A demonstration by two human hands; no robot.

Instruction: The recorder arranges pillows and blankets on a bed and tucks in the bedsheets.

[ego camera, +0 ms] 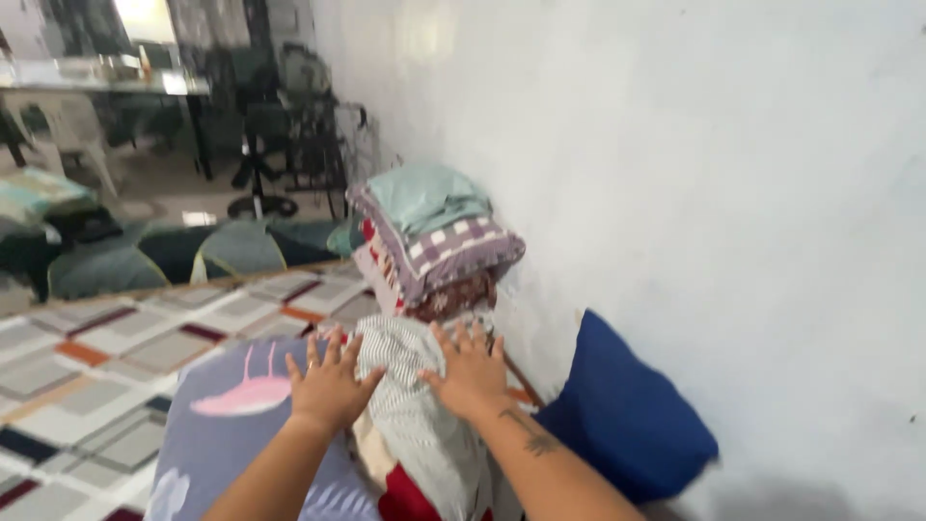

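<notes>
My left hand (pixel 330 384) and my right hand (pixel 470 368) lie flat, fingers spread, on a bundle of folded cloth (pixel 420 425) with thin grey and white stripes and a red piece at its bottom. The bundle rests on a bed, partly over a grey-blue sheet with a pink figure (pixel 236 410). Just beyond the hands stands a pile of folded bedding (pixel 436 246): a pale green piece on top, a purple and white checked one under it, a dark red patterned one at the base.
A blue pillow (pixel 622 410) leans against the white wall (pixel 675 174) at the right. The bedspread (pixel 125 357) has grey, orange and maroon squares. Beyond the bed stand dark chairs (pixel 280 145) and a table (pixel 106 82).
</notes>
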